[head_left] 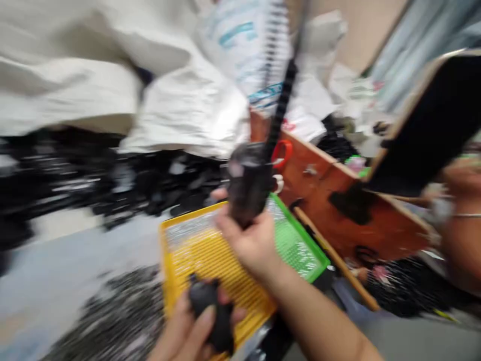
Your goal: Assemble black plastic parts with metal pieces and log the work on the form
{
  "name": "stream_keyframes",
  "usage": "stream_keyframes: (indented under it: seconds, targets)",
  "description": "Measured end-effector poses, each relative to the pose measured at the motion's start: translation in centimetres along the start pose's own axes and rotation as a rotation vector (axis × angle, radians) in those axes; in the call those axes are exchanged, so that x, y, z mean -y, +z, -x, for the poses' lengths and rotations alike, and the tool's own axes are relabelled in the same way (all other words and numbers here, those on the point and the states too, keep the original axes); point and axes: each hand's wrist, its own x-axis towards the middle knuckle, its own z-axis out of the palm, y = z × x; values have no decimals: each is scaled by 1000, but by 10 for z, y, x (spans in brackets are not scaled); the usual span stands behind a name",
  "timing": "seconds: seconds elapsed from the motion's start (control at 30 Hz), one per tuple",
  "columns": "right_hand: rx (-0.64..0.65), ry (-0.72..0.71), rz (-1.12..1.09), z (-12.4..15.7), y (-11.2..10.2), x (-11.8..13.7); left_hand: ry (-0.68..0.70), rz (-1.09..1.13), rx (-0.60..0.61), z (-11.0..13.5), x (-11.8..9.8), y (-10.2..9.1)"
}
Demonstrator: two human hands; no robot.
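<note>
My left hand (184, 326) is closed around a small black rounded part (212, 311) with short nubs on its upper edge; motion blur hides its finer detail. Higher up, my right hand (255, 245) grips a thick dark tool body (246, 185). A black ribbed cord (280, 113) runs upward beside this body, though how they join is blurred. Both hands are over a yellow ribbed tray (165, 260), which has small silvery pieces along its far side. Beside it lies a green tray (319, 273) with scattered small shiny pieces.
White sacks (195, 110) hang over heaps of black parts (150, 180). More dark pieces (116, 316) lie at lower left. A reddish-brown board (383, 225), a red loop handle (282, 153) and a wooden stick (338, 260) stand right. Another person's arm (464, 215) shows near a black panel (428, 125).
</note>
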Motion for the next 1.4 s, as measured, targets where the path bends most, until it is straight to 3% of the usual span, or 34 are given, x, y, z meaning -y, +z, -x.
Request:
stream_keyframes:
  seconds: [0.1, 0.23, 0.43, 0.7, 0.9, 1.0, 1.2, 1.4]
  targets:
    - [21, 63, -185, -1, 3, -5, 13, 118, 122, 23, 3, -5]
    - [94, 51, -232, 1, 12, -19, 32, 138, 239, 22, -4, -4]
    - [124, 64, -205, 3, 27, -41, 37, 148, 301, 22, -8, -7]
    - [195, 44, -228, 4, 31, -40, 137, 133, 224, 17, -6, -9]
    - [27, -13, -151, -3, 23, -31, 230, 93, 205, 18, -5, -6]
    - [21, 7, -159, -3, 22, -34, 159, 29, 270, 21, -1, -2]
    - [288, 126, -192, 10, 32, -35, 50, 79, 331, 24, 0, 1]
    - [276, 86, -232, 11, 34, -42, -16, 178, 267, 20, -2, 1]
